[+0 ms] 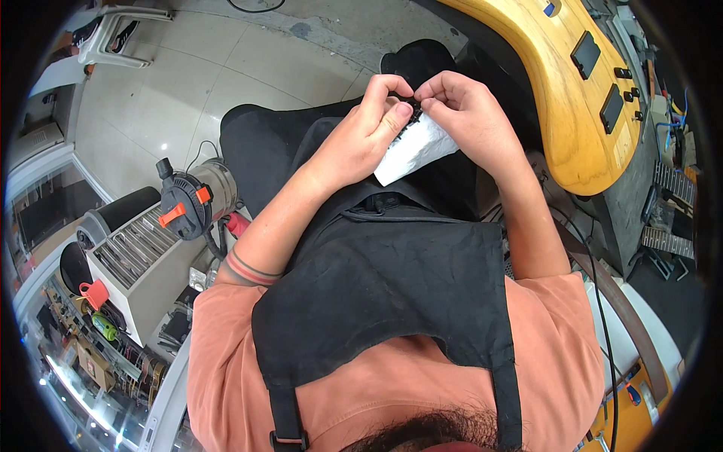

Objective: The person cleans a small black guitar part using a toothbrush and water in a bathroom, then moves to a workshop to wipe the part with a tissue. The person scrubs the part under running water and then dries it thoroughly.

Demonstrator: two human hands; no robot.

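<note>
My left hand (369,128) and my right hand (467,113) meet above my lap, fingertips pinched together on a small black part (409,101). A crumpled white cloth or paper (414,151) hangs below the fingers, held between both hands. I am seated, wearing a black apron (384,279) over an orange shirt. A yellow wooden electric guitar body (580,90) with black pickups lies on the bench just right of my right hand.
To my left on the tiled floor (173,90) stand a black and orange machine (188,203) and a white ribbed box (139,264). Guitar necks (674,188) and cables lie at the far right. A glass shelf with small items is at lower left.
</note>
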